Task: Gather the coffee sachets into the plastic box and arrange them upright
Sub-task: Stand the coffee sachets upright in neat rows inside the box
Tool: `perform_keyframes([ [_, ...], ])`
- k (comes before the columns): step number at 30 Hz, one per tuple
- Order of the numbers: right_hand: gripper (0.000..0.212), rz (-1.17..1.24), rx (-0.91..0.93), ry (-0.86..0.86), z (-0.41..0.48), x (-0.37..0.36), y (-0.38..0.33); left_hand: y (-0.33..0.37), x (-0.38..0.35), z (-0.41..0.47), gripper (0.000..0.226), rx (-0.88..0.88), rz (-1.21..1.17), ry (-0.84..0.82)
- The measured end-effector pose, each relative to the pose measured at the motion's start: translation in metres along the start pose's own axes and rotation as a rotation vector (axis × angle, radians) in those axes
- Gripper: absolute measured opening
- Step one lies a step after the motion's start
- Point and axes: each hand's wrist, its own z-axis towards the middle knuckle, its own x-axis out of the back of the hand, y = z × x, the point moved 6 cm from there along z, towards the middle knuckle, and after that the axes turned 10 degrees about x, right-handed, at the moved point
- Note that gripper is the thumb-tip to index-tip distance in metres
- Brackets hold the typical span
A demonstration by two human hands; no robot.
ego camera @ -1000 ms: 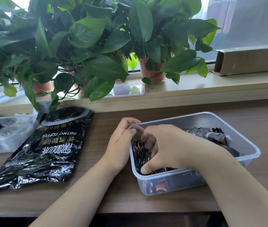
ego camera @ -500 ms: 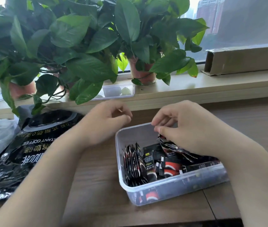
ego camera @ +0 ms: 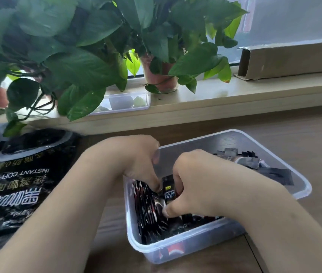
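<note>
Head view: one upright sachet (ego camera: 169, 189) pinched between left hand (ego camera: 136, 160) and right hand (ego camera: 193, 186) grips, inside plastic box (ego camera: 286, 170).

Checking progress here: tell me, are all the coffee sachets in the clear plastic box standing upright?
No, black sachets at the far end of the clear plastic box lie flat in a loose pile.

Both forearms reach forward and angle inward, bare to the elbow. The left hand (ego camera: 136, 160) is curled, fingers pointing down, thumb tucked beside them. The right hand (ego camera: 197, 186) is curled too, fingertips bent down close to the left's.
</note>
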Motion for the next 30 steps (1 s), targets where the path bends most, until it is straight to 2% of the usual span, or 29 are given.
perform_keyframes([
  [3, 0.040, -0.021, -0.006, -0.031, 0.001, -0.004, -0.005, -0.008, -0.007, -0.003, 0.050, -0.024, -0.110, 0.009],
  [9, 0.016, -0.021, -0.040, 0.029, 0.004, -0.007, -0.004, -0.012, -0.008, -0.002, 0.046, -0.079, -0.201, 0.015],
  [12, 0.010, 0.007, -0.049, 0.098, 0.007, -0.007, 0.002, -0.012, -0.010, -0.002, 0.046, -0.116, -0.250, -0.019],
  [16, 0.019, 0.064, 0.020, 0.228, 0.005, 0.008, 0.002, -0.011, -0.006, -0.002, 0.037, -0.139, -0.304, -0.005],
  [20, 0.007, 0.225, 0.069, 0.414, -0.013, 0.045, 0.005, -0.015, -0.007, 0.001, 0.032, -0.136, -0.335, -0.007],
  [23, 0.006, 0.170, 0.007, 0.431, -0.036, 0.062, 0.022, -0.017, -0.011, 0.006, 0.029, -0.117, -0.365, -0.024],
  [25, 0.013, 0.106, -0.078, 0.366, -0.049, 0.064, 0.035, -0.019, -0.011, 0.009, 0.024, -0.097, -0.392, -0.012],
  [30, 0.054, 0.038, -0.230, 0.166, -0.053, 0.052, 0.045, -0.022, -0.006, 0.012, 0.018, -0.095, -0.449, 0.085],
])
